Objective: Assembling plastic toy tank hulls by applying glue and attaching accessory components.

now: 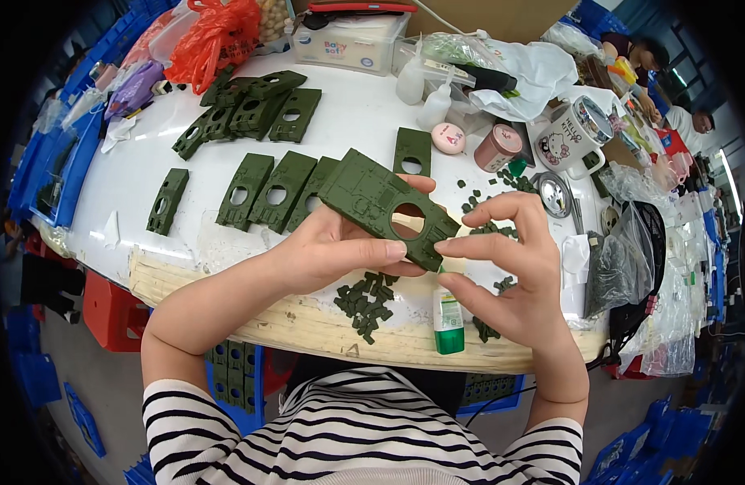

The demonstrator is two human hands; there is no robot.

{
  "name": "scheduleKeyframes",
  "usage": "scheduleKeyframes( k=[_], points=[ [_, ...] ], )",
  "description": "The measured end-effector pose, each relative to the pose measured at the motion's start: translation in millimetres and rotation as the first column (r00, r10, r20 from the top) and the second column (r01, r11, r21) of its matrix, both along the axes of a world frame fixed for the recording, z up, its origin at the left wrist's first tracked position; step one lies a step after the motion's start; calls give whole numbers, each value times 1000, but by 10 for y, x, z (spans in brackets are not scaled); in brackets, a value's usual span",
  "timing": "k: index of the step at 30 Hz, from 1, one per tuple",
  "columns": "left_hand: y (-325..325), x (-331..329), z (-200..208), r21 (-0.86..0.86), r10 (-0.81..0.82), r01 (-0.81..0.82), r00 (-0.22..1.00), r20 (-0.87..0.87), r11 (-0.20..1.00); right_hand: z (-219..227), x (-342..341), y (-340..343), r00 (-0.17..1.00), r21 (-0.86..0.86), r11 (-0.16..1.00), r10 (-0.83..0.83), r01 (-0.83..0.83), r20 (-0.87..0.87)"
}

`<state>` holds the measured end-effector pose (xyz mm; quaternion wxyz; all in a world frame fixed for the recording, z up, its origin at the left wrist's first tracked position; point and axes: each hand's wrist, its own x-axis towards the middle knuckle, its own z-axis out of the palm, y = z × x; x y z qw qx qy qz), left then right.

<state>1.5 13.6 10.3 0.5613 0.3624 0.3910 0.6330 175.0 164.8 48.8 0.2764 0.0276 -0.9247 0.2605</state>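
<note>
My left hand [332, 246] grips a dark green plastic toy tank hull [372, 194], tilted above the table, with a round hole near its lower end. Thumb and fingers of my right hand [506, 267] are curled in a loose pinch at the hull's lower right corner. The index fingertip meets that corner; anything small between the fingertips is hidden. Under the hands lies a white glue bottle with a green base [448, 323]. Beside it is a pile of small green parts [364, 307]; more small green parts [486, 194] are scattered behind my right hand.
More hulls stand in a row [282, 190] and a heap [255, 105] at the left. Behind are white squeeze bottles [435, 105], a pink round case [448, 138], a lidded mug [570, 137] and a tissue box [348, 40]. Plastic bags [623, 250] crowd the right edge.
</note>
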Motion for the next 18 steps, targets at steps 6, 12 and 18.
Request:
scheduleKeyframes(
  k=[6,12,18],
  points=[
    [-17,-14,12,30,22,-22,1000,-1,999,-108,-31,-68,989,264,961,-40,77,-140],
    [-22,-13,-11,75,24,-22,999,-21,997,-141,-27,-99,983,345,935,-12,76,-185],
    [-36,-17,15,105,5,-4,1000,-16,994,-39,-13,-22,976,142,990,9,22,-217]
  ],
)
